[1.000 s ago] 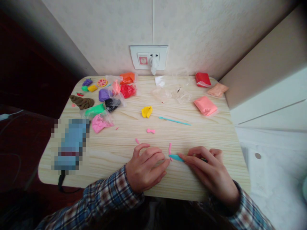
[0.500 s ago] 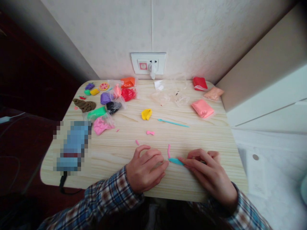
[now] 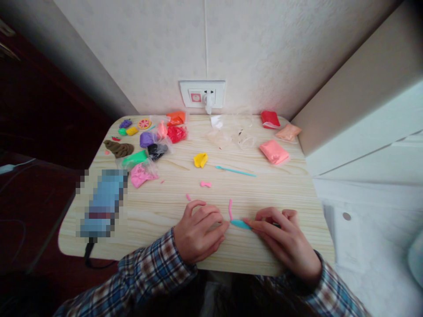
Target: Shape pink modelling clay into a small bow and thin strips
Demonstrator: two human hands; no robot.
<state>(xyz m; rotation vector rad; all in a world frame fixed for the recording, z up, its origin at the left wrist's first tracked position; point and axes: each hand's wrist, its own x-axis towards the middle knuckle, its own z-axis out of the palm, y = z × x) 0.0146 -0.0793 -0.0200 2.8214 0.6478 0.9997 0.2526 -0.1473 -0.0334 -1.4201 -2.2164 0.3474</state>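
Between the fingers of my right hand (image 3: 280, 235) is a blue plastic clay knife (image 3: 240, 224), its blade pointing left and lying low over the table. The blade's tip meets the near end of a thin pink clay strip (image 3: 230, 209). My left hand (image 3: 201, 231) is closed, fingers curled and tips together just left of that blade tip; whatever they pinch is too small or hidden to make out. Farther back lie a small pink clay bow (image 3: 205, 184), a short pink clay piece (image 3: 188, 197), a yellow clay shape (image 3: 200, 160) and a thin blue modelling tool (image 3: 236, 171).
Bags of coloured clay crowd the table's (image 3: 158, 237) back left, with a brown clay coil (image 3: 119, 149) and small clay fruits. At left lies a blurred-out phone (image 3: 104, 202) with a black cable. Clear wrappers (image 3: 231, 134) and a salmon clay packet (image 3: 274, 152) sit back right.
The view has shifted slightly, so everything on the table appears a little displaced. Both hands keep nearly the same pose, the knife still at the strip's near end.
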